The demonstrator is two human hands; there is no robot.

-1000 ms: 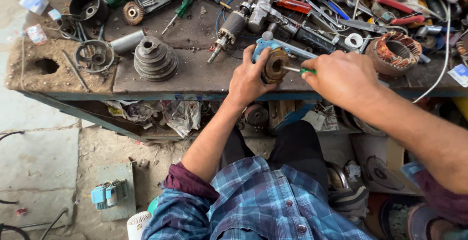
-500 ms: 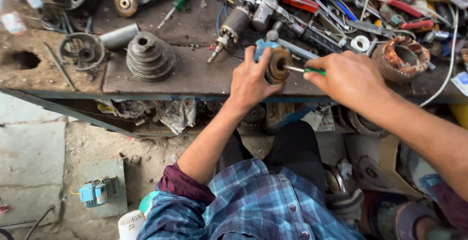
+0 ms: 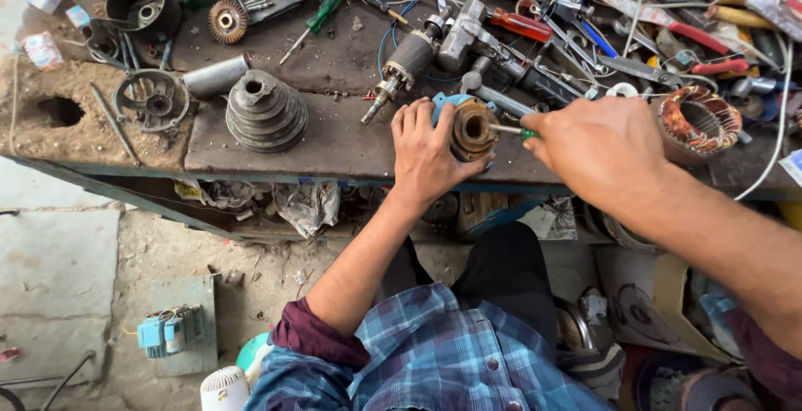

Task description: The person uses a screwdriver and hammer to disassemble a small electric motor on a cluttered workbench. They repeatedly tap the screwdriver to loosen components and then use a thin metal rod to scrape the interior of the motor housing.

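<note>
The left hand [image 3: 428,154] lies palm down at the near edge of the workbench [image 3: 334,139], its thumb and fingers cupped around a small round motor part [image 3: 473,129], rusty brown with a dark bore and a blue piece behind it. The right hand [image 3: 597,150] is closed in a fist around a green-handled screwdriver [image 3: 511,130], whose thin metal shaft runs from the fist straight to the edge of the part's bore. The two hands sit just beside each other, with the part between them. Just beyond the left fingertips lies a motor armature [image 3: 407,63] with its shaft pointing toward the hand, and farther out to the left of that hand stands a stepped grey pulley [image 3: 266,111]. Just past the right hand's knuckles, on the far right, sits a stator with copper windings [image 3: 696,121]. Beyond both hands the bench is heaped with pliers, screwdrivers and wires. Below the wrists are the person's plaid shirt [image 3: 434,357] and dark trousers.
</note>
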